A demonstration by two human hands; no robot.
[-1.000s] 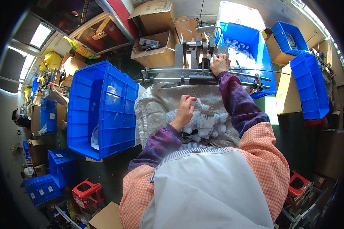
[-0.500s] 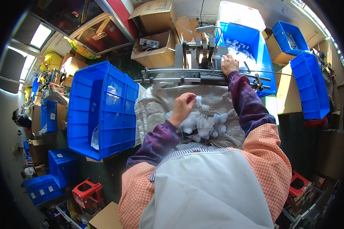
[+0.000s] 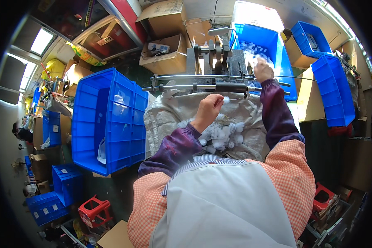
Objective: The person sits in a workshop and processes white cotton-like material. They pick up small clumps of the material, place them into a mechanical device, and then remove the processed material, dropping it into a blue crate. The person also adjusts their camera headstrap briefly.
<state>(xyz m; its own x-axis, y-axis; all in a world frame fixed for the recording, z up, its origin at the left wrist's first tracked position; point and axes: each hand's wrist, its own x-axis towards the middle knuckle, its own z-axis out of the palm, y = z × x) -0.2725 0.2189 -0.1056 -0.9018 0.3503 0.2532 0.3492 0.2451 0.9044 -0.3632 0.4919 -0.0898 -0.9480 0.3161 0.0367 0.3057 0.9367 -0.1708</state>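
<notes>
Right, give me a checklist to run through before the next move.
1. Left hand gripping a white brush: ok.
2. Right hand holding a piece: cannot tell, the fingers are blurred.
3. White pieces available in the blue bin: ok.
4. Brush pile untangled: not ok, it lies jumbled on the grey cloth.
5. Right sleeve clear of the metal rods: cannot tell, it overlaps them in view.
</notes>
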